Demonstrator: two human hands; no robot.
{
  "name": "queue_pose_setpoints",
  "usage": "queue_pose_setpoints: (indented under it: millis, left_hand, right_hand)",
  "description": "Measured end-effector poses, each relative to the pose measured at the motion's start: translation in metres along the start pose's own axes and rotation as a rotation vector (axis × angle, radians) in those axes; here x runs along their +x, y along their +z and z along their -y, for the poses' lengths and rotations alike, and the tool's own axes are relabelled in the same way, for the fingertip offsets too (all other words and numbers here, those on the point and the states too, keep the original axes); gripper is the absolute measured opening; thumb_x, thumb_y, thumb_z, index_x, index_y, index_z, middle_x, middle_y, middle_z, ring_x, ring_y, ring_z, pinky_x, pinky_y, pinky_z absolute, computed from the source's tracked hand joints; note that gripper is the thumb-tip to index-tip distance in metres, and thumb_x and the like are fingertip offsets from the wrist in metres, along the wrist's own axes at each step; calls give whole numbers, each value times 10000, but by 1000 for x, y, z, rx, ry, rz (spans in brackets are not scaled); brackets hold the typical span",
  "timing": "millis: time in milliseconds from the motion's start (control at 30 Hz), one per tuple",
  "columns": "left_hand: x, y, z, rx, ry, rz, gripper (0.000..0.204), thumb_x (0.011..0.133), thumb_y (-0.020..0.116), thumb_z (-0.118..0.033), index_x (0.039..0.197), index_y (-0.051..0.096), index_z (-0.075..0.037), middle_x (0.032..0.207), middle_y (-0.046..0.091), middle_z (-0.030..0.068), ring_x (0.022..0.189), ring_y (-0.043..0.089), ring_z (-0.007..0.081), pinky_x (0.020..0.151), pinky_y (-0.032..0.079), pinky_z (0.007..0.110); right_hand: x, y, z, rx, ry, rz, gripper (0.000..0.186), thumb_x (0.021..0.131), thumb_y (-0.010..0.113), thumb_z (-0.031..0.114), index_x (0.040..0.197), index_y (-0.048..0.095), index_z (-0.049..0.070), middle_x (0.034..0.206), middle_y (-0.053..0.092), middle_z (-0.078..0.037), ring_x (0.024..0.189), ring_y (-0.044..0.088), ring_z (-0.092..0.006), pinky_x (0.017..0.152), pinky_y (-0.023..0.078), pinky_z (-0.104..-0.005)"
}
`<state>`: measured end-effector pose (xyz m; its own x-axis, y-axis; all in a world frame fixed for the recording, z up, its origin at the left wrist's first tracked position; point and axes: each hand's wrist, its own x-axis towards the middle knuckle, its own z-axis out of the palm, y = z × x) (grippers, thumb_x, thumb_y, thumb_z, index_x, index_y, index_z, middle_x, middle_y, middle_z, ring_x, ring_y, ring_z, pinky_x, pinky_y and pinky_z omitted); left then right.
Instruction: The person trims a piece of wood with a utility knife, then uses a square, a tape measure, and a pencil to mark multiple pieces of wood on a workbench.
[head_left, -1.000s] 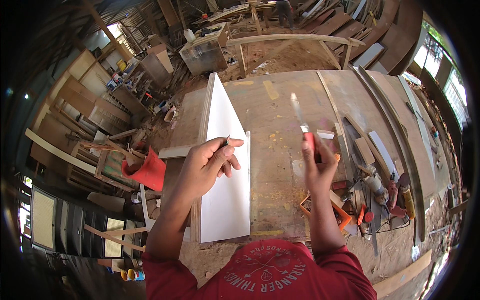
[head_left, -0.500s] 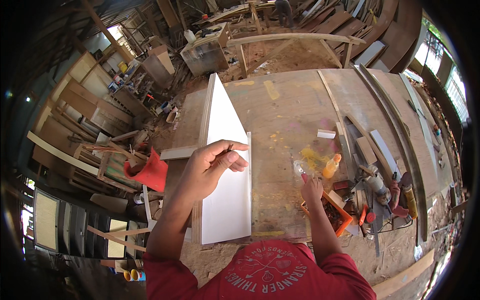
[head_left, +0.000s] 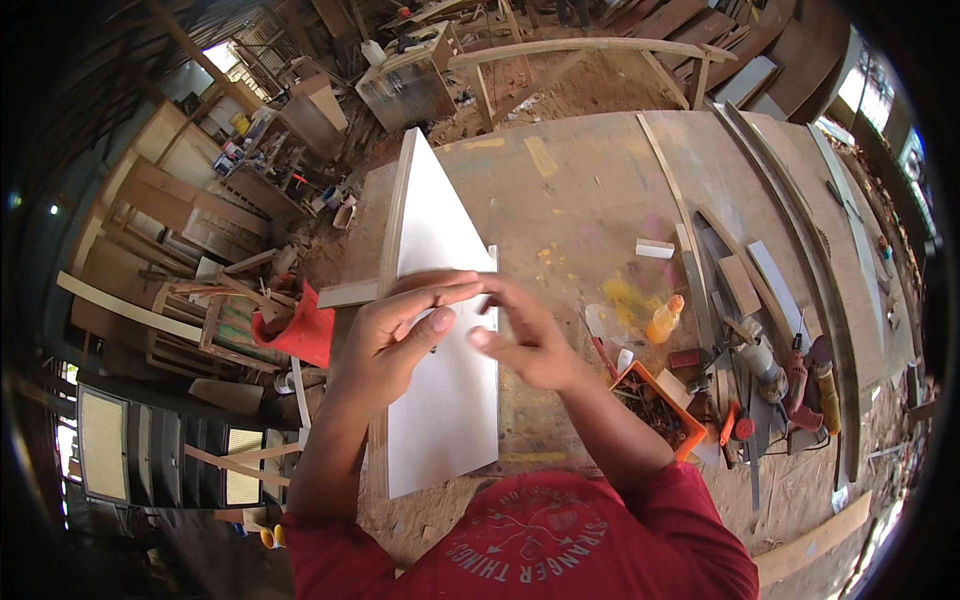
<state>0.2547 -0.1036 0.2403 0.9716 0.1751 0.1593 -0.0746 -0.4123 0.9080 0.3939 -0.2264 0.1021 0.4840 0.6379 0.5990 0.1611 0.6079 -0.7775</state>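
My left hand [head_left: 400,340] hovers over a flat white board [head_left: 440,430] on the workbench [head_left: 600,190], thumb and fingers pinching a small dark piece that is too small to identify. A second white panel [head_left: 430,210] stands on edge against the flat board, forming a corner. My right hand [head_left: 525,340] is beside the left, fingers spread, fingertips meeting the left hand's fingertips above the board. It holds nothing.
An orange tray [head_left: 665,415] of small hardware sits right of my forearm, with a yellow bottle [head_left: 663,320], a small white block [head_left: 655,248] and power tools [head_left: 790,375] beyond. Wood strips lie along the bench's right side. A red container [head_left: 300,325] hangs off the left edge.
My right hand held a long tool up, lowered it toward the orange tray, and now comes back without it to meet the left hand. The left hand stayed over the board.
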Motion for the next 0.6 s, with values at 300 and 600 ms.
queue_pose_setpoints:
  millis: [300, 600]
  left_hand:
    - [2, -5, 11, 145, 63, -190, 312, 1066, 631, -193, 1290, 738, -4, 1579, 536, 266, 1494, 502, 353, 1273, 339, 526]
    - [2, 6, 11, -49, -167, -412, 802, 928, 811, -527, 1498, 598, -4, 1636, 437, 317, 1576, 367, 426, 1292, 252, 561]
  right_hand:
    - [31, 21, -4, 271, 25, 83, 519, 950, 797, 20, 1415, 570, 70, 1118, 755, -52, 989, 753, -173, 956, 552, -337]
    - [47, -39, -37, 310, -100, 139, 191, 979, 718, -29, 1153, 663, 27, 1099, 737, -140, 1003, 716, -272, 843, 572, -406]
